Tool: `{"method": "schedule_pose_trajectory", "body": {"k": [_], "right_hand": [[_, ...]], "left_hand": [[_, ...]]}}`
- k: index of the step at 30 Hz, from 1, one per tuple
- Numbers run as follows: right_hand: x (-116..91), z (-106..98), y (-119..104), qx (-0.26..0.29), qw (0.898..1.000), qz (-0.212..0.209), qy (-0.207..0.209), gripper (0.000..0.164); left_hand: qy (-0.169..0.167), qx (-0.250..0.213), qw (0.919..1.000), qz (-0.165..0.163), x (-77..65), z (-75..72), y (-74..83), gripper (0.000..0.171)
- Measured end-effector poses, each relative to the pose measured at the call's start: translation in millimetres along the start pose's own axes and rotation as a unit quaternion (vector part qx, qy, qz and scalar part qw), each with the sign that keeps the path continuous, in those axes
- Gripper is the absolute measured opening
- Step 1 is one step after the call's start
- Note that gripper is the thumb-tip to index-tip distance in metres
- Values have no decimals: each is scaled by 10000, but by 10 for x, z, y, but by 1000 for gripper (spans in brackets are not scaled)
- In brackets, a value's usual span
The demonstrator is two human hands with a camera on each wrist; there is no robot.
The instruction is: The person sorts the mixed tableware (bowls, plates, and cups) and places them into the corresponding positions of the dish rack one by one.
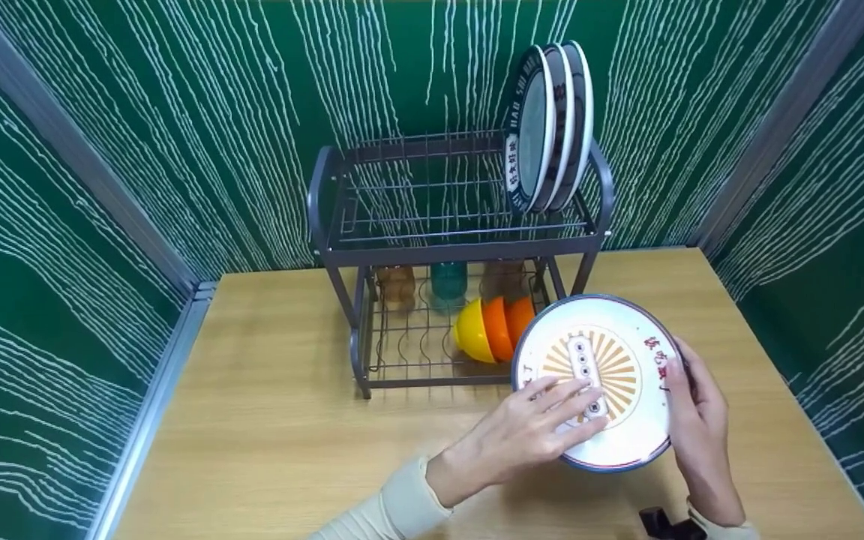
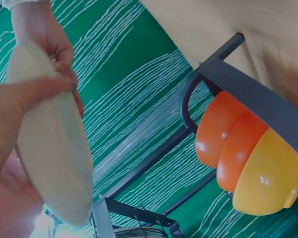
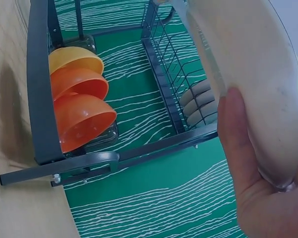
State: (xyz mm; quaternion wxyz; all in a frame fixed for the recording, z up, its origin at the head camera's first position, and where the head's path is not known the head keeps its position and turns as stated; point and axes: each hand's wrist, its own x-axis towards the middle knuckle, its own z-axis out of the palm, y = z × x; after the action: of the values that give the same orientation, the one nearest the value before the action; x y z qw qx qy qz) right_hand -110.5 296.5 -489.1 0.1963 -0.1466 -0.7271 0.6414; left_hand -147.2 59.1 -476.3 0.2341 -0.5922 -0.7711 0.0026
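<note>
A round white plate (image 1: 627, 442) with a dark blue rim, orange rays and red characters is held in front of the rack's right side, its face toward the head camera. My right hand (image 1: 702, 427) grips its right edge, with the thumb on the face. Across the lower left of the face lie the fingers of my left hand (image 1: 522, 435). In the left wrist view the left thumb (image 2: 39, 94) presses the plain back of the plate, so this hand holds it too. The plate's back (image 3: 258, 74) also appears in the right wrist view.
A dark two-tier dish rack (image 1: 469, 251) stands at the back of the wooden table (image 1: 252, 450). Upright plates (image 1: 533, 135) fill its top right end. Below are yellow and orange bowls (image 1: 477, 330) on their sides and several coloured glasses (image 1: 448, 281). Green walls enclose the table.
</note>
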Motion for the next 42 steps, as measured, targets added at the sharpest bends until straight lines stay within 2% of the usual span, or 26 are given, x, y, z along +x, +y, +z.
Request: {"method": "schedule_pose_trajectory", "body": {"k": [5,8,12,17,21,27,30,32,33,36,39,42], "right_hand": [[3,13,-28,38,9994,-283,-213,46],[16,26,-52,389,9970,-525,-422,45],[33,39,-86,938,9893,-790,-787,43],[46,63,-158,1387,9777,-970,-1245,43],[59,106,-236,1694,9655,-1192,-1576,44],[50,172,-311,2082,9553,-1290,-1659,48],[62,197,-304,2452,9428,-1377,-1791,49],[81,209,-273,2739,9299,-1470,-1966,47],[87,216,-250,2749,9286,-1531,-1969,45],[113,248,-158,2712,9301,-1567,-1920,39],[147,300,-57,2454,9424,-1524,-1685,37],[196,362,22,2310,9499,-1439,-1539,40]], "left_hand": [[528,131,9985,-1,-57,79,18,39],[799,222,9966,-32,-89,119,26,35],[1127,522,9923,8,-123,155,25,35],[1678,829,9823,89,-145,176,8,33],[1847,738,9800,-29,-171,165,-16,33],[2125,523,9756,-197,-167,139,-47,38],[2285,370,9724,-280,-154,118,-49,39],[2372,215,9706,-343,-143,96,-44,39],[2420,114,9695,-374,-139,85,-40,39],[2586,-246,9645,-470,-137,48,-33,39],[2733,-562,9587,-554,-137,2,-48,37],[2863,-731,9535,-596,-133,-50,-76,34]]}}
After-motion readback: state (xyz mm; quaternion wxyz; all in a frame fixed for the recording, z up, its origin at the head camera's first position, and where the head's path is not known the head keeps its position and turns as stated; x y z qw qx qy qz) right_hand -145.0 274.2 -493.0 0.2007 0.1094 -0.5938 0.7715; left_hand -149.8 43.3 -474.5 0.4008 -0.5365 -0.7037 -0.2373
